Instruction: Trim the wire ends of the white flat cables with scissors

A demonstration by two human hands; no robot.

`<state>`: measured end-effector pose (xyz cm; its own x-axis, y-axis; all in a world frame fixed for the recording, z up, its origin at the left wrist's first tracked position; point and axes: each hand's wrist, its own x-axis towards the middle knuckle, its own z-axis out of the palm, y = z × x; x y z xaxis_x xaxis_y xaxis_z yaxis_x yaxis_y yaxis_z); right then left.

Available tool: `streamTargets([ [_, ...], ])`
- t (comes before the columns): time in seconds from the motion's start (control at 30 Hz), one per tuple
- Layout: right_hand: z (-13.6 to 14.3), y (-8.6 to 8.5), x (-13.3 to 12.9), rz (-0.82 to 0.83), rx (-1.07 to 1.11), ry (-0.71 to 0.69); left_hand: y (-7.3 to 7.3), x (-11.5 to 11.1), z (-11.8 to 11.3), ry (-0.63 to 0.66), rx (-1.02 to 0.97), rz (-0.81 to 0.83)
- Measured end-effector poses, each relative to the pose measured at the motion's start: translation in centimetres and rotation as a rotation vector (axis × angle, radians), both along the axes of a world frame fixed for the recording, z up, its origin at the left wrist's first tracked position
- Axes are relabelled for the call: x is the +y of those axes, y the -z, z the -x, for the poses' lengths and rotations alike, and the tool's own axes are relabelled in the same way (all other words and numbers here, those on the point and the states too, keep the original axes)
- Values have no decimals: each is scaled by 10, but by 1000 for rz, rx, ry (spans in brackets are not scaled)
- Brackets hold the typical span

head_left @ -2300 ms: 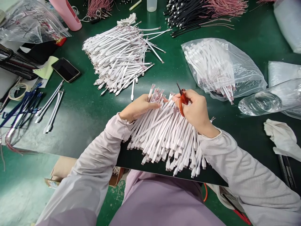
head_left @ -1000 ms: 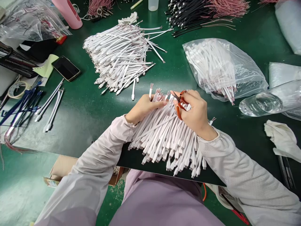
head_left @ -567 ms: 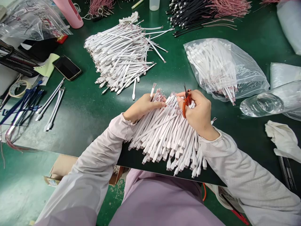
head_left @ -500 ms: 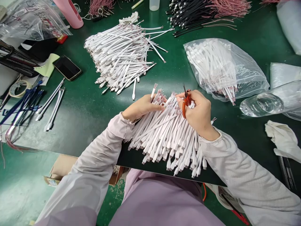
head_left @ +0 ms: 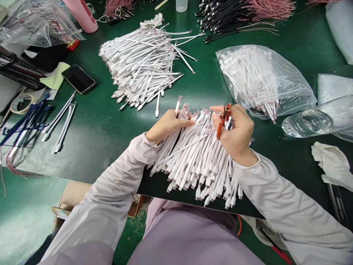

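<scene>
A spread pile of short white cables [head_left: 198, 158] lies at the table's near edge, plugs toward me, stripped pinkish wire ends facing away. My left hand [head_left: 168, 126] is closed round some white cables at the pile's upper left; one cable stands up between thumb and fingers. In my right hand [head_left: 237, 129], at the pile's upper right, are small scissors with orange handles [head_left: 220, 129]. Their dark blades point up and away, and the index finger and thumb reach toward the wire ends. Whether those fingertips touch a wire is unclear.
Beyond lies a larger pile of white cables [head_left: 143, 66]. A clear bag of cables [head_left: 248, 73] and a plastic bottle [head_left: 317, 117] are at the right. Black cables [head_left: 226, 18] lie at the back. A phone [head_left: 79, 79], tape roll [head_left: 22, 103] and loose cables [head_left: 64, 127] are left.
The scissors have turned in my right hand, which has shifted slightly right. My left hand has moved a little right, its thumb reaching further over the wire ends.
</scene>
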<state>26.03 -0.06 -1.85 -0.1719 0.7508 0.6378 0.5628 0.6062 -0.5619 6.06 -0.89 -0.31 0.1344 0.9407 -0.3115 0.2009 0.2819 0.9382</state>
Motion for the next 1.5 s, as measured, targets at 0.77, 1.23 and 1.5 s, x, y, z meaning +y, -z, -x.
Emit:
streamTargets([
  [0.77, 0, 1, 5, 113, -79, -91, 13, 3, 0, 2, -179, 34],
  [1.23, 0, 0, 4, 140, -73, -123, 3, 1, -7, -1, -309, 45],
  [1.5, 0, -1, 4, 151, -92, -127, 11, 3, -5, -12, -303, 58],
])
